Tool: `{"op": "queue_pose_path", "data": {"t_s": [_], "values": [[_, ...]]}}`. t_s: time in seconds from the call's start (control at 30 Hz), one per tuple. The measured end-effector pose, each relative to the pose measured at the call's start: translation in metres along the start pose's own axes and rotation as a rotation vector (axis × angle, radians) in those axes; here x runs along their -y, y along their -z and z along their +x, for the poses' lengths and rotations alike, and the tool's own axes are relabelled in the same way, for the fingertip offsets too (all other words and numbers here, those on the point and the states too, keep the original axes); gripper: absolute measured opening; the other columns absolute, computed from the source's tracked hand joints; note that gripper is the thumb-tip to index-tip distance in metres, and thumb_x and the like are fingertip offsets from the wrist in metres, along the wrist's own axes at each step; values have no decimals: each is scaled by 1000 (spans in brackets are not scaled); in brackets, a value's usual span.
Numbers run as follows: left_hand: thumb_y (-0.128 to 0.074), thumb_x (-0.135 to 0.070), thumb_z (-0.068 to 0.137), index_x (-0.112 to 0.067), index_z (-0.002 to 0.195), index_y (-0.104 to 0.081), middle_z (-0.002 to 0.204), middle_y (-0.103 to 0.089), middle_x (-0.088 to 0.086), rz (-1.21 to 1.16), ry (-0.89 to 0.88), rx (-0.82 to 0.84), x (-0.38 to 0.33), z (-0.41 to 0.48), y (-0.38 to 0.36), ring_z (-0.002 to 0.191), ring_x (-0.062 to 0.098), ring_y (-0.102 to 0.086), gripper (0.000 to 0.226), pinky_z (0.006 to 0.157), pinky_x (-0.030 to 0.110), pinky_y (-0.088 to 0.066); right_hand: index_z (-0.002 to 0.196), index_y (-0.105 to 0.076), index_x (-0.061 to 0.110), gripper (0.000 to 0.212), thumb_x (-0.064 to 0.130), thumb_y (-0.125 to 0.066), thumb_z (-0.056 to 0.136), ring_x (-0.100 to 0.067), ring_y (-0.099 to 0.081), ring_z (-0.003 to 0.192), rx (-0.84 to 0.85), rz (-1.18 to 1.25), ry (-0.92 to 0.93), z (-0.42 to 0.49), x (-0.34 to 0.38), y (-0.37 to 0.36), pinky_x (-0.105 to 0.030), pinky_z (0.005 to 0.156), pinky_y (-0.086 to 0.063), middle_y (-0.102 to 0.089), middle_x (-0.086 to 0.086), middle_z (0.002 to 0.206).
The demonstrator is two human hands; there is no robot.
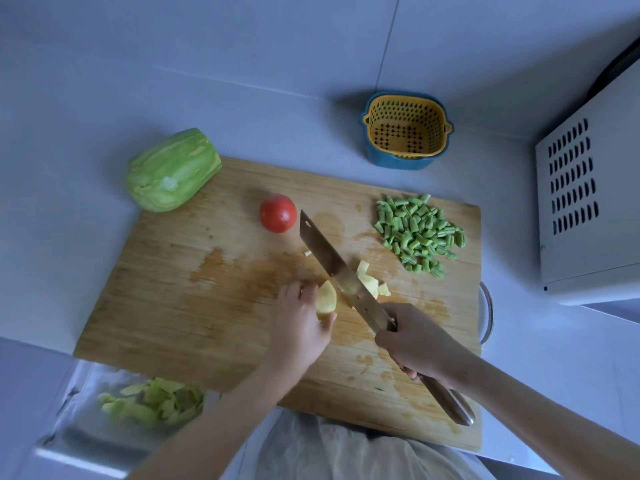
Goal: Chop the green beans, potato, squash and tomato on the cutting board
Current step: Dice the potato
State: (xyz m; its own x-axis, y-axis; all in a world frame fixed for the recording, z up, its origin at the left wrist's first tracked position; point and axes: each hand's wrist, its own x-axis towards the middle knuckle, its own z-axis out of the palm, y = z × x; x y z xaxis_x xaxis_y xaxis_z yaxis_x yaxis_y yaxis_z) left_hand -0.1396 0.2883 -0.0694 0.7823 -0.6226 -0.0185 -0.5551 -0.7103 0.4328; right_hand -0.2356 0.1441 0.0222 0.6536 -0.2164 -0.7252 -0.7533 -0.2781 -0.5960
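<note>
A wooden cutting board [180, 306] lies on the counter. My left hand [299, 323] holds a peeled potato piece [326, 299] down on the board. My right hand [415, 341] grips the handle of a cleaver [332, 261], whose blade rests in the potato, with cut potato chunks [370, 280] to its right. A whole red tomato [278, 213] sits at the board's back centre. A pile of chopped green beans [417, 232] lies at the back right. A peeled pale green squash [172, 170] rests across the board's back left corner.
A yellow strainer basket in a blue bowl [405, 129] stands behind the board. A white appliance [588, 202] sits at the right. Green peelings [152, 401] lie in a plastic bag at the front left. A metal rim [486, 313] shows by the board's right edge.
</note>
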Motion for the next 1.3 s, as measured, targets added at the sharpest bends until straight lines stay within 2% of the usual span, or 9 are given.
{"op": "queue_pose_path", "data": {"t_s": [0.13, 0.23, 0.3, 0.43, 0.6, 0.83, 0.97, 1.07, 1.3], "values": [[-85, -23, 63, 1, 92, -64, 86, -62, 14, -59, 186, -71, -19, -6, -3, 83, 32, -60, 43, 70, 43, -54, 133, -47, 17, 49, 7, -41, 85, -7, -41, 28, -20, -59, 12, 2, -5, -8, -19, 35, -37, -49, 2, 47], [-80, -31, 71, 0, 116, -58, 107, -57, 15, -132, 260, -57, -20, -10, -2, 102, 29, -54, 59, 88, 39, -48, 135, -44, 17, 50, 8, -42, 86, -6, -43, 28, -22, -88, 12, 3, -9, -10, -18, 34, -37, -52, 0, 52], [-77, -32, 75, -1, 125, -53, 114, -53, 14, -187, 277, -71, -14, -17, 2, 106, 26, -51, 63, 89, 34, -46, 135, -44, 18, 50, 9, -41, 86, -6, -43, 28, -27, -91, 7, 4, -12, -12, -18, 33, -37, -53, 0, 55], [-72, -19, 81, -5, 125, -56, 111, -51, 9, -270, 279, -43, -2, -25, 11, 92, 21, -58, 50, 81, 26, -49, 133, -46, 20, 48, 9, -41, 86, -7, -45, 30, -41, -102, 3, 6, -18, -12, -19, 34, -39, -54, -1, 58], [-71, 0, 79, 0, 112, -65, 105, -59, 14, -334, 200, -49, -3, -20, 9, 81, 23, -65, 33, 74, 16, -45, 135, -45, 22, 49, 9, -43, 87, -2, -45, 29, -37, -118, 8, 5, -21, -20, -18, 35, -38, -49, 6, 67], [-73, -6, 78, -1, 111, -66, 102, -61, 13, -354, 186, -121, -5, -21, 5, 77, 19, -63, 34, 71, 15, -47, 132, -48, 22, 47, 8, -42, 87, -4, -44, 29, -35, -133, 3, 3, -16, -13, -18, 34, -39, -54, 3, 61], [-74, -24, 79, -2, 119, -59, 105, -58, 9, -364, 224, -127, -7, -25, 1, 82, 20, -58, 48, 71, 30, -53, 112, -58, 23, 33, 8, -43, 87, -5, -42, 28, -48, -178, 30, -4, -10, -1, -20, 33, -40, -51, 4, 52], [-73, -20, 80, -2, 112, -62, 101, -61, 9, -344, 233, -176, -11, -24, -4, 84, 25, -59, 39, 72, 42, -54, 98, -55, 27, 23, 10, -43, 88, -5, -42, 27, -17, -214, 49, -8, -4, 3, -19, 33, -39, -50, 5, 51], [-74, -12, 78, -4, 102, -67, 95, -63, 8, -350, 262, -234, -10, -23, -11, 78, 25, -61, 27, 65, 41, -55, 120, -58, 21, 36, 13, -41, 89, -5, -47, 39, -27, -402, 61, 2, -2, -1, -17, 34, -38, -51, 9, 65]]}}
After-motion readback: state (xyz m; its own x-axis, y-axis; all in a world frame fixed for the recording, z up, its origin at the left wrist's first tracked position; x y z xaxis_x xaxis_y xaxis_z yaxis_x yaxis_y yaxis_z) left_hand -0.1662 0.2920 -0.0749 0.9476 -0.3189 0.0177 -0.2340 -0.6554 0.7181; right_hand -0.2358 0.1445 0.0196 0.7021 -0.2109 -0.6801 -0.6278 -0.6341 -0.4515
